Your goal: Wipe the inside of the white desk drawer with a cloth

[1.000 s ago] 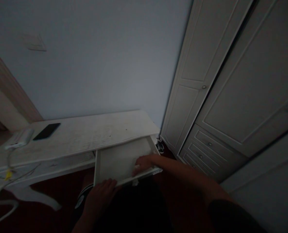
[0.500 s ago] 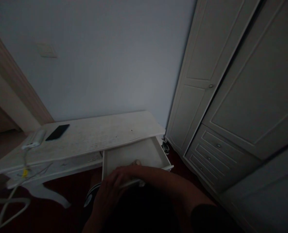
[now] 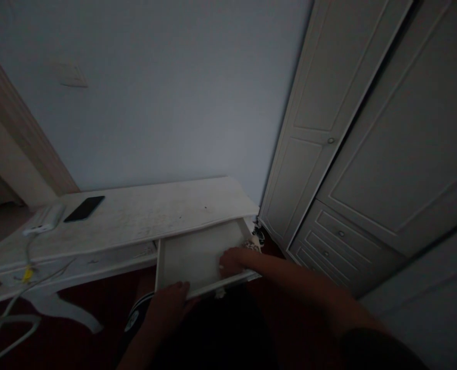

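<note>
A white drawer [image 3: 189,252] is pulled out of the white desk [image 3: 154,205]. My left hand [image 3: 172,303] grips the left end of its front panel, with the fingertips over the top edge. Inside, near the right side, my right hand [image 3: 232,261] is closed and pressed low in the drawer. From it sticks out a crumpled pale cloth with dark markings [image 3: 252,243], which reaches the drawer's right wall. The rest of the cloth is hidden by the hand. A knob [image 3: 220,293] sits on the drawer front.
A dark phone [image 3: 84,208] and a white power strip [image 3: 44,218] lie on the desk's left part. The strip's cable [image 3: 14,303] loops down at the left. A white wardrobe [image 3: 324,149] stands at the right. A shoe [image 3: 258,234] is on the floor between them.
My right hand has moved right with the cloth, from beside my left hand to the drawer's right side. My left hand stays at the front's left end. The view has shifted slightly.
</note>
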Demonstrator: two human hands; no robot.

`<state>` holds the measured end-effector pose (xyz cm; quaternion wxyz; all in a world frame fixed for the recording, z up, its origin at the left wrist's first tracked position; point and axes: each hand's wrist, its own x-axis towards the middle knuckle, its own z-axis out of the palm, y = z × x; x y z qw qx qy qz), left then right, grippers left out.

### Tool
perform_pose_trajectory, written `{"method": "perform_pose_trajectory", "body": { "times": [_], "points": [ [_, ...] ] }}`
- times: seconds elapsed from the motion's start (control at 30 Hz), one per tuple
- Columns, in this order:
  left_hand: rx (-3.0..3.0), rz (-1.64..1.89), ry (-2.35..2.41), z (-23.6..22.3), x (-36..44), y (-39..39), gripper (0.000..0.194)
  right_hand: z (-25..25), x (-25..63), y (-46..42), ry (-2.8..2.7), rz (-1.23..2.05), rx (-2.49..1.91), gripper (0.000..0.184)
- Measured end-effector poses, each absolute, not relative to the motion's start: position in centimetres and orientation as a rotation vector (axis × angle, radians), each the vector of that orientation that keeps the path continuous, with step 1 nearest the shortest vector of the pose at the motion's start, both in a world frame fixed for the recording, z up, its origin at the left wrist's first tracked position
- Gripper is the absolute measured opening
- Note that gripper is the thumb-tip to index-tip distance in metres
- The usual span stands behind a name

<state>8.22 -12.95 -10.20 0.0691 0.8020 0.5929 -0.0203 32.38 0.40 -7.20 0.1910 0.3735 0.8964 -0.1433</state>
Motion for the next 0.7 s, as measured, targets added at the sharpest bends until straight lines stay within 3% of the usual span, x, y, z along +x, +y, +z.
{"method": "perform_pose_trajectory", "body": {
  "times": [0.23,0.47,0.7],
  "points": [
    [2.418,-0.162,1.685,-8.7,8.8,-11.8,0.058,-8.1,30.7,0.8,2.613,-0.665,0.902,0.036],
    [2.359,-0.097,1.693,-8.2,8.8,-12.1,0.052,-8.7,26.0,0.3,2.729,-0.943,0.704,0.034],
    [2.368,-0.099,1.728,-8.7,8.7,-12.3,0.052,-6.4,30.6,1.6,2.412,-0.965,0.837,0.047]
  ]
}}
